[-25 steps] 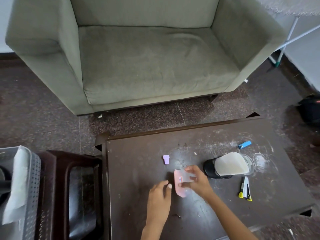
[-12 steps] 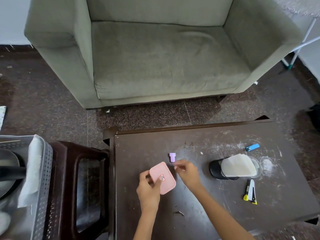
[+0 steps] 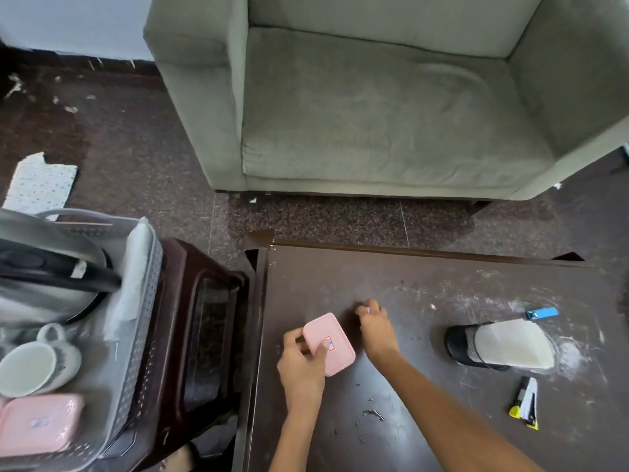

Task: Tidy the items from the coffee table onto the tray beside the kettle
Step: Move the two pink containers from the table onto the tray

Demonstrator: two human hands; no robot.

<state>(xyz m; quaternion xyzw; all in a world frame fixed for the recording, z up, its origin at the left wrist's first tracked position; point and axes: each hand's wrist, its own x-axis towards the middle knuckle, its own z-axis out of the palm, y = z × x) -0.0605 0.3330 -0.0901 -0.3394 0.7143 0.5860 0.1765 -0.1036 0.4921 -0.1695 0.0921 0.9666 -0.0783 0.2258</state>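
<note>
Change: since half a second ago the right hand (image 3: 374, 327) has closed over the small purple piece (image 3: 367, 309), which stood free on the coffee table (image 3: 425, 287); more of the tray (image 3: 143, 301) now shows at nine o'clock.
Left hand: the left hand (image 3: 301, 364) grips the pink box (image 3: 328, 342), thumb on its lid, lifted near the table's nine o'clock edge.
Right hand: fingers curled round the purple piece, only a sliver showing, at one o'clock of the pink box.
Pink box: rounded rectangle, pale pink, small red-edged label on the lid, tilted.
Tray: grey perforated basket on a dark stool (image 3: 204, 321), holding a kettle (image 3: 51, 270), a white cup (image 3: 29, 366) and a second pink box (image 3: 37, 425).
Table, three o'clock: black mesh holder (image 3: 464, 344) on its side, blue clip (image 3: 542, 313), stapler (image 3: 527, 401).
</note>
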